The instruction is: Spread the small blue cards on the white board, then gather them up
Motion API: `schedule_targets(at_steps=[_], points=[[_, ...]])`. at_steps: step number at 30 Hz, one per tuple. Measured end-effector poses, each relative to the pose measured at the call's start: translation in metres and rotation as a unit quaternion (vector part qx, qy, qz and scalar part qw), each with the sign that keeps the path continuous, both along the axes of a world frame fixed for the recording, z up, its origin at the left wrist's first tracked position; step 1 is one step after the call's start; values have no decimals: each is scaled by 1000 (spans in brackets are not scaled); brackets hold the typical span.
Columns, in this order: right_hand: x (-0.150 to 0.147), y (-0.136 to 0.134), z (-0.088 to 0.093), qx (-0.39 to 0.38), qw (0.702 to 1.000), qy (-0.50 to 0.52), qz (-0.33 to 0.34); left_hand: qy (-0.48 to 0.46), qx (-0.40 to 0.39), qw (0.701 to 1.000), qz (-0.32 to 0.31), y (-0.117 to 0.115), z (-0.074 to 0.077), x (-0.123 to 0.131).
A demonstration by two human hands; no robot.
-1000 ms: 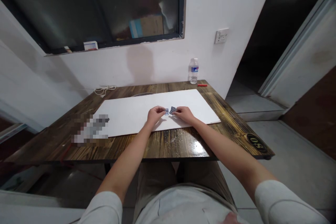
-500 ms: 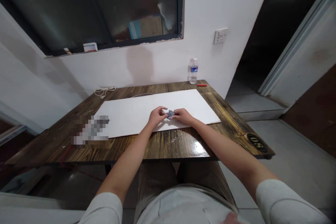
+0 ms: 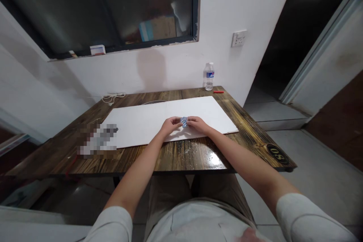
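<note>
Left fingers (image 3: 176,120) and right fingers (image 3: 190,119) pinch a small blue-patterned piece (image 3: 184,121).

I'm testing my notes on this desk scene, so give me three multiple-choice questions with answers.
1. Where is the clear plastic water bottle?
A) Far edge of the dark wooden table
B) Grey floor
C) Window ledge

2. How many water bottles are on the table?
A) One
B) Two
C) Three

3. What state is the small blue-and-white piece in?
A) Lying loose
B) Held between fingertips
C) Inside the bottle

Answers:
1. A: it stands beyond the white board.
2. A: only one shows.
3. B: the left hand and right hand pinch it.
</note>
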State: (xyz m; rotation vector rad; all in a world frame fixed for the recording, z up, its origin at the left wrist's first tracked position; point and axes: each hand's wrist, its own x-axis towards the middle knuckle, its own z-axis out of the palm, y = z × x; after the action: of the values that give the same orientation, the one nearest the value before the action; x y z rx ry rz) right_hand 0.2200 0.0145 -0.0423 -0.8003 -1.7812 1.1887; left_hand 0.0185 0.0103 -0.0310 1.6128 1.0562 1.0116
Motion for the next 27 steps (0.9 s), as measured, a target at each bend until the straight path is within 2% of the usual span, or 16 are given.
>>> schedule_targets(at_steps=[4, 12, 16, 20, 27], points=[[0, 2, -2, -12, 1000, 1, 14, -16, -28, 999, -40, -3, -2, 0], [0, -1, -1, 14, 997, -79, 6, -14, -37, 998, -43, -10, 5, 3], [-1, -2, 1, 40, 994, -99, -11, -3, -30, 999, -21, -13, 8, 5], [-2, 0, 1, 50, 995, -70, -45, -5, -23, 1000, -13, -14, 10, 6], [-3, 5, -3, -9, 998, -8, -68, -53, -39, 998, -5, -9, 4, 4]])
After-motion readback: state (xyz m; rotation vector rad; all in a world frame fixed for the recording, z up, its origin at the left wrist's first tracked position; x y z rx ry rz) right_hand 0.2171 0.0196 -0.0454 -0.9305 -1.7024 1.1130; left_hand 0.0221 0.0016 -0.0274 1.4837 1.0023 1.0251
